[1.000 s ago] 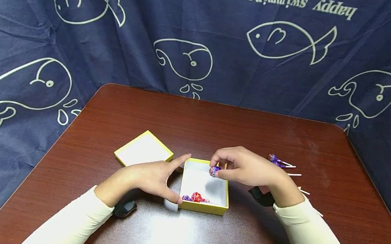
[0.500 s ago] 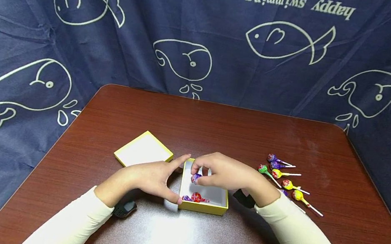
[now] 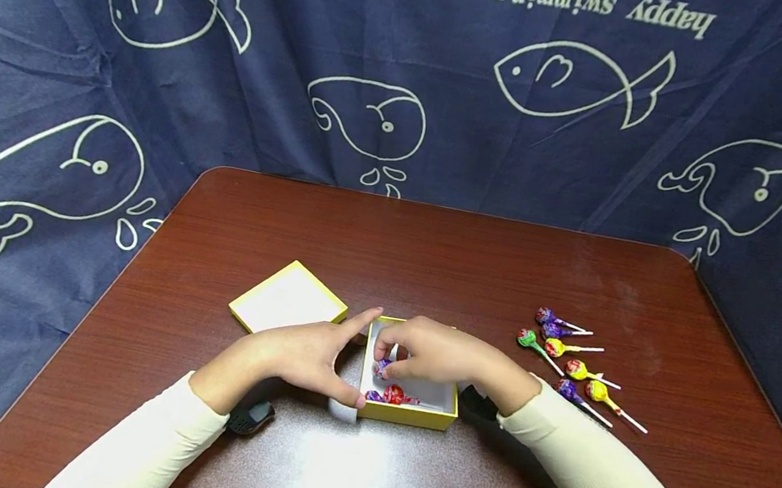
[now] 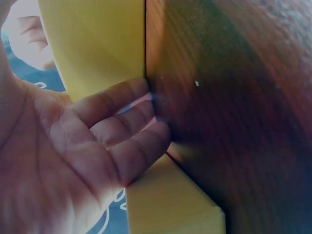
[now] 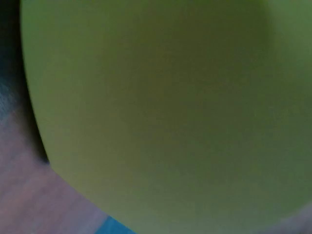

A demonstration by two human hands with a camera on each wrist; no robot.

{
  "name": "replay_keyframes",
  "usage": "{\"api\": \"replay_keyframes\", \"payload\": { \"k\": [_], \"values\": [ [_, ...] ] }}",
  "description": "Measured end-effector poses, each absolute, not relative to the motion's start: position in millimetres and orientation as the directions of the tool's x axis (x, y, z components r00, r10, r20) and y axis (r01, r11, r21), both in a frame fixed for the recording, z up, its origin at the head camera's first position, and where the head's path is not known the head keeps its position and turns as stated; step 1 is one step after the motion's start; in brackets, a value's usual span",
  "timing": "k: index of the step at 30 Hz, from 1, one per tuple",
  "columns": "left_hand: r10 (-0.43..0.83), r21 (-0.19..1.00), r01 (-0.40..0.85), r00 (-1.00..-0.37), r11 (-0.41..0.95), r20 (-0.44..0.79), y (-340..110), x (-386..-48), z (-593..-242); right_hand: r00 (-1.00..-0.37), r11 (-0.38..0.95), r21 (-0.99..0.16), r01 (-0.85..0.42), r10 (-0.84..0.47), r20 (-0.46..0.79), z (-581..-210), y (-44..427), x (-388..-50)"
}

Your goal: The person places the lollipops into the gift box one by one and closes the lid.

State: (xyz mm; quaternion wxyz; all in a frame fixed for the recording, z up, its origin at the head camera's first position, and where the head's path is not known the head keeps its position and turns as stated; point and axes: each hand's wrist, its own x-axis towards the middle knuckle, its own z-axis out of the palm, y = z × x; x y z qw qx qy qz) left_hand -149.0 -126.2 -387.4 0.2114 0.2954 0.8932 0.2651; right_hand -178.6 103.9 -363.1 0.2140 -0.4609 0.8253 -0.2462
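Note:
A yellow box [image 3: 406, 417] with a white inside stands on the table in the head view. My right hand [image 3: 446, 355] reaches into it and pinches a purple-wrapped lollipop [image 3: 381, 369] low near its left wall. Its stick is mostly hidden by the hand. A red lollipop [image 3: 394, 395] and another purple lollipop [image 3: 373, 397] lie along the front wall inside. Spread along the box's left side, my left hand [image 3: 306, 356] has its thumb at the front corner and its index finger near the back one. In the left wrist view its fingers [image 4: 134, 151] extend against the yellow wall.
A yellow-edged lid [image 3: 289, 299] lies inside up to the left of the box. On the right, several lollipops are scattered, among them a green one [image 3: 527, 339] and a yellow one [image 3: 597, 390]. The yellow wall [image 5: 161, 107] fills most of the right wrist view.
My right hand has moved left and down into the box with the purple lollipop, uncovering the lollipops on the right. The left hand has stayed in place.

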Motion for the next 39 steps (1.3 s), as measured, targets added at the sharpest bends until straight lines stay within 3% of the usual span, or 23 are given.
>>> {"api": "replay_keyframes", "payload": {
  "k": [25,39],
  "values": [
    [0.639,0.596,0.416,-0.736,0.686,-0.222,-125.7,-148.9,-387.5,-0.493,0.481,-0.619,-0.621,-0.853,-0.169,-380.3,93.2,-175.5],
    [0.639,0.601,0.41,-0.734,0.686,-0.229,-126.4,-149.9,-388.0,-0.533,0.502,-0.594,-0.628,-0.834,-0.142,-374.4,97.6,-176.8]
  ]
}}
